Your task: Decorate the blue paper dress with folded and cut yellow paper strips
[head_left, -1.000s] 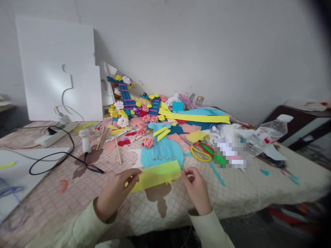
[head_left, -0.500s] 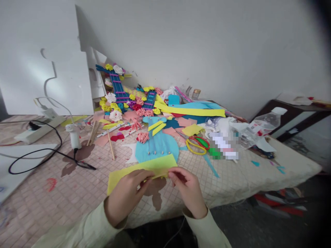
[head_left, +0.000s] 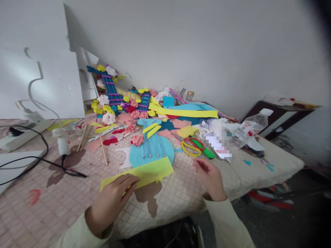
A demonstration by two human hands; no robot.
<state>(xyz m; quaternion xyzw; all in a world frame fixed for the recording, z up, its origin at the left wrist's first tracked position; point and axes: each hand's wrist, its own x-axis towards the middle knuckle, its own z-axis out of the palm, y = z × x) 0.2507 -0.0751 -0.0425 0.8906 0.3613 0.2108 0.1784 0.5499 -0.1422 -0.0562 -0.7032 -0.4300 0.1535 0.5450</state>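
My left hand [head_left: 113, 196] pinches a long yellow paper strip [head_left: 152, 171] near its left end, thumb below and fingers on top. The strip slants over the lower edge of a light-blue guitar-shaped cutout [head_left: 165, 148], which has strings and small pegs on it. Off to the right, my right hand [head_left: 210, 179] is apart from the paper, its fingers loosely curled and parted, with nothing visible in them. Closest to its fingertips are scissors [head_left: 191, 150] with yellow and red handles. A green tool [head_left: 208, 152] lies beside the scissors.
A white glue gun [head_left: 62, 143] stands at left with its black cord near a power strip [head_left: 26, 136]. Paper flowers [head_left: 108, 118] and small blue guitars [head_left: 111, 89] crowd the back. A phone [head_left: 218, 146], partly pixelated, and a plastic bottle [head_left: 258, 120] are at right.
My right hand has let go of the yellow strip and moved right, toward the scissors. My left hand still grips the strip. The whole view has shifted slightly.
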